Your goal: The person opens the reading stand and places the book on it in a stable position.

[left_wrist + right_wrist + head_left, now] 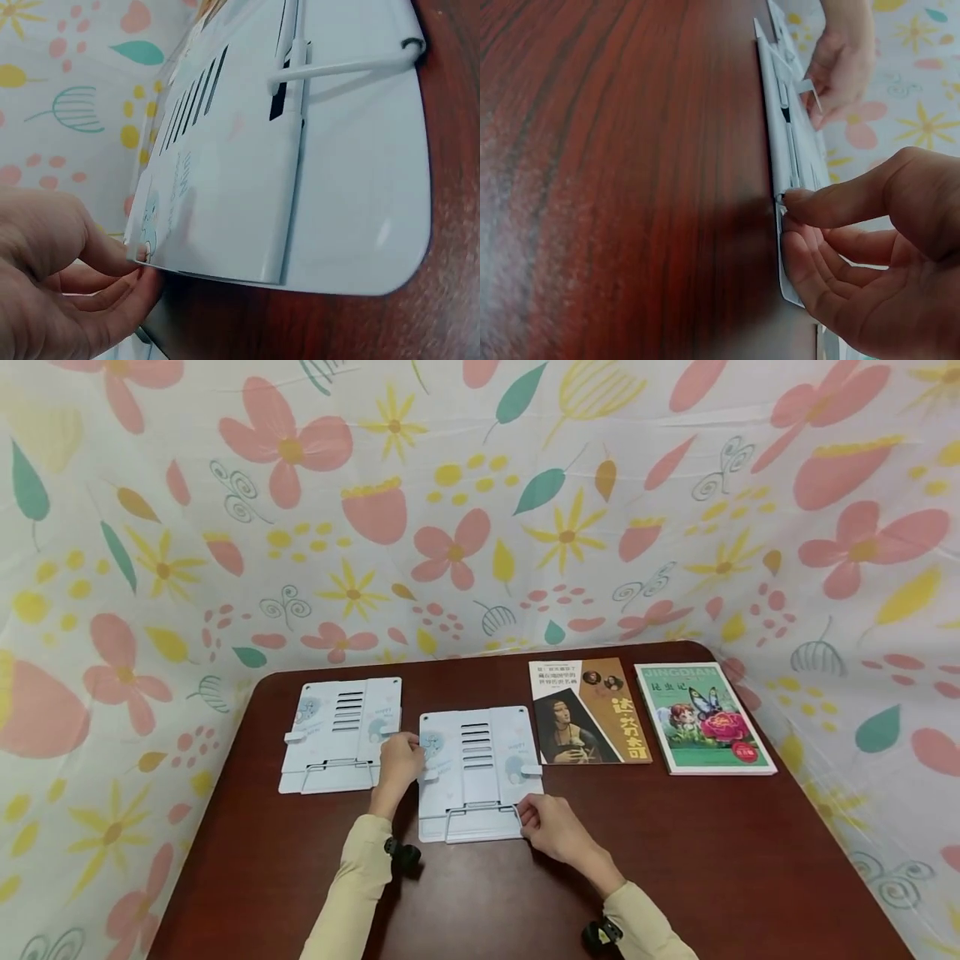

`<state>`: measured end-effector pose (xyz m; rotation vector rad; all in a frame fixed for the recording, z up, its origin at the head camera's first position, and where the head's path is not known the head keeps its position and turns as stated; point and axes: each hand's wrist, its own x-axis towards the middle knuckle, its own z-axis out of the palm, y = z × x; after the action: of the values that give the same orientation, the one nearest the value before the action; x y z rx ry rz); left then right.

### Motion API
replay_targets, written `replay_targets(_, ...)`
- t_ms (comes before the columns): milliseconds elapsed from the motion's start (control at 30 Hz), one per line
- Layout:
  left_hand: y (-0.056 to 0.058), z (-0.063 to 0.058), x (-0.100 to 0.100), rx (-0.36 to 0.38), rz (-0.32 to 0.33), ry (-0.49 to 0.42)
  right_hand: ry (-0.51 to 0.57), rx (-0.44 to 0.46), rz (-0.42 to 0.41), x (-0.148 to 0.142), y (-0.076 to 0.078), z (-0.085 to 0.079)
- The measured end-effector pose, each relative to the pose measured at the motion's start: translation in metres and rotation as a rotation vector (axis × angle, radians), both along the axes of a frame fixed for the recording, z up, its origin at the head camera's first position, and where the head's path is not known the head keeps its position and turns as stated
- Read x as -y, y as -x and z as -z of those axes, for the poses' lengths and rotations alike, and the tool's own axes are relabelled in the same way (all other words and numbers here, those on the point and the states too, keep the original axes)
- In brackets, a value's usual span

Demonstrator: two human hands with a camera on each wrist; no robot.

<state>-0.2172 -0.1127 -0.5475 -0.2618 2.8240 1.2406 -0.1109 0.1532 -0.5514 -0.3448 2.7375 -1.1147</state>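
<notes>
A white metal book stand [480,789] with slots, side clips and a wire page holder [448,827] lies folded nearly flat on the table. My left hand [401,760] pinches its left edge, thumb above and fingers beneath, as the left wrist view shows. At the lower right, my right hand [557,828] pinches the same stand close to the end of the wire; in the right wrist view the thumb [840,204] covers the exact contact. A second, matching book stand [341,739] lies flat to the left, just behind my left hand.
On the right lie a brown-and-white book [592,714] with a portrait cover and a green book [705,718] with a butterfly and flower. All stand on a dark red-brown wooden table [720,852]. A flowered cloth [465,485] hangs behind and around it.
</notes>
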Motion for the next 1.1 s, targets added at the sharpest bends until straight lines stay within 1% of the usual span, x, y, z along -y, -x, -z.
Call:
replay_targets(133, -0.0034, 0.0037, 0.0063, 0.0, -0.028, -0.041, 0.002, 0.007, -0.031, 0.0018, 0.0005, -0.0022)
replay_targets(300, -0.0065, 0.0062, 0.0109, 0.008, -0.063, -0.046, 0.0, 0.017, -0.055, 0.0038, 0.0028, -0.0015)
replay_targets(533, -0.0065, 0.0074, 0.0098, 0.016, -0.058, -0.059, -0.017, -0.024, -0.071, 0.0016, 0.0015, 0.0013)
replay_targets(667, -0.0042, 0.0087, 0.0087, -0.003, -0.051, -0.048, -0.036, -0.051, -0.073, 0.0008, -0.0007, 0.0003)
replay_targets(800, -0.0021, 0.0098, 0.0071, -0.024, -0.055, -0.036, -0.055, -0.071, -0.061, 0.0011, -0.0031, -0.0025)
replay_targets(1100, 0.0006, 0.0107, 0.0042, -0.026, -0.063, -0.061, -0.108, -0.141, -0.034, 0.0018, -0.0058, -0.004)
